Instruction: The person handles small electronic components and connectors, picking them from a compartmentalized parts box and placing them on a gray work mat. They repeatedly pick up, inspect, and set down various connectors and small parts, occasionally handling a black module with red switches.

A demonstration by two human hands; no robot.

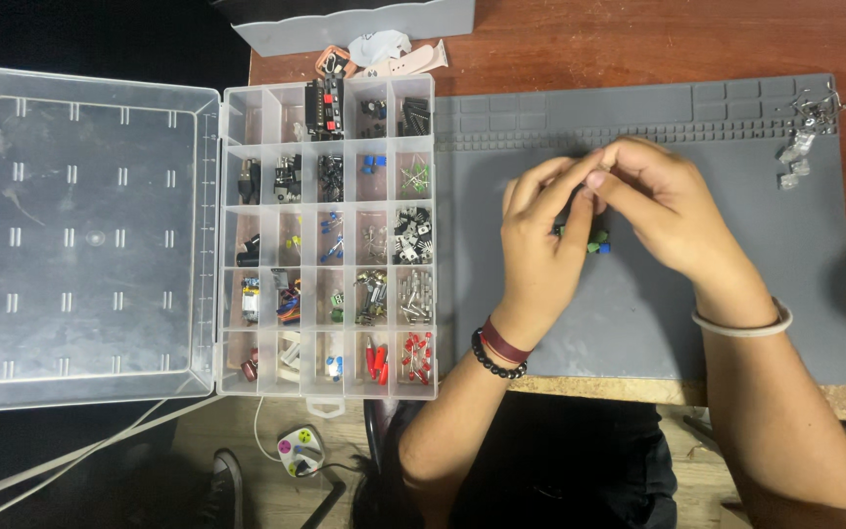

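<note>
From the head camera, we are pinching a small dark component (580, 209) between both hands over the grey silicone work mat (638, 323), left hand (540, 245) and right hand (663, 206) closing fingertips together for a firm grip; green and blue parts (596, 243) are lying beneath. The clear plastic compartment box (330, 240) is sitting open at the mat's left edge, within reach.

You had two hands, the left hand (540, 235) and right hand (663, 201), over one grey mat (658, 323). One clear compartment box (330, 240) with one open lid (85, 235) filled the frame's left. You wore one bracelet on each wrist.
</note>
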